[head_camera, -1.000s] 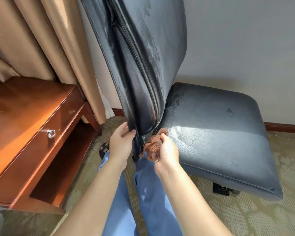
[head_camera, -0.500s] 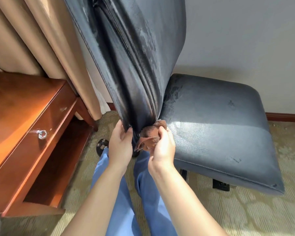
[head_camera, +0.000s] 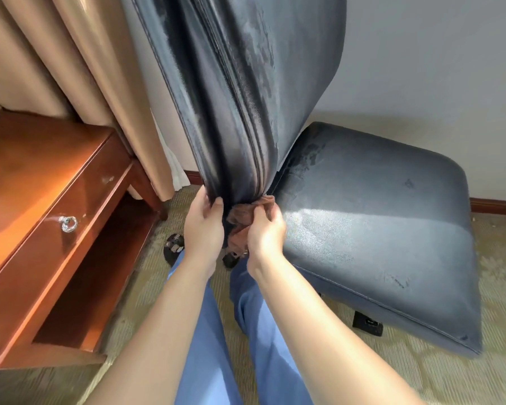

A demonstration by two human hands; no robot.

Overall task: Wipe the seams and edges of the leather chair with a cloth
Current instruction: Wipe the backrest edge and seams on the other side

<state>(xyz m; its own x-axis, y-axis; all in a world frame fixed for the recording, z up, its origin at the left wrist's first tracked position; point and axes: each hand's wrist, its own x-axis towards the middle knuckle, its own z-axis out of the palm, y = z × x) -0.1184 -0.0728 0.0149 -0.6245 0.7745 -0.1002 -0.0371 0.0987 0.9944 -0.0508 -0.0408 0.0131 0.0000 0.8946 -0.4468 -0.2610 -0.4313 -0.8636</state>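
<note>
Nearest the camera, two bare forearms reach forward over a pair of blue trouser legs (head_camera: 216, 340) standing on the pale patterned carpet (head_camera: 438, 372). To the left stands a reddish-brown wooden desk (head_camera: 41, 176) with a drawer carrying a silver ring pull (head_camera: 68, 223); its open shelf space lies beside the left forearm, and a strip of carpet separates desk and legs. The left hand (head_camera: 200, 232) grips the lower rear edge of the dark blue-grey leather chair backrest (head_camera: 246, 97), thumb and fingers closed on the leather. The right hand (head_camera: 266, 229) clenches a bunched brown cloth (head_camera: 240, 220), fingers curled round it, and presses it against the bottom of the backrest where the vertical piped seams end. The cloth sits between the two hands, touching the backrest just beside the seat junction. Below the hands a black caster (head_camera: 174, 248) shows on the carpet, and another black part of the base (head_camera: 367, 323) shows under the seat's near edge. The dark blue-grey leather seat cushion (head_camera: 377, 229) extends to the right, its stitched front edge well apart from the hands, with carpet open in front of it. Behind the desk hang tan curtains (head_camera: 70, 68); a pale wall (head_camera: 435, 68) with a dark wooden skirting board (head_camera: 497, 204) stands behind the chair.
</note>
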